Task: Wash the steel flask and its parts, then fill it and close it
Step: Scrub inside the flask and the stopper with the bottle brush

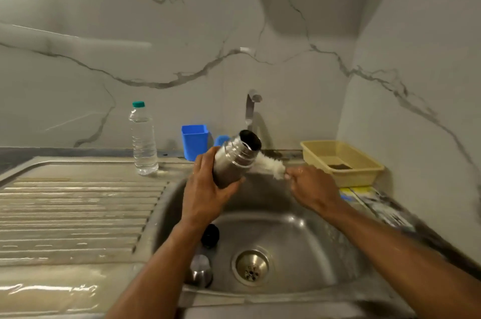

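My left hand (205, 188) grips the steel flask (234, 160) over the sink basin (307, 240), tilted with its open mouth up and to the right. My right hand (309, 188) grips the handle of a white bristle brush (269, 166), whose head lies against the flask's neck on the outside. In the basin lie a black stopper (210, 236) and a steel cup lid (200, 270), both partly hidden by my left forearm.
A tap (251, 107) juts from the marble wall above the sink. A clear water bottle (143, 139) stands on the ribbed drainboard (78, 214). A blue cup (194, 141) stands behind the flask, a yellow tray (343, 162) at the right.
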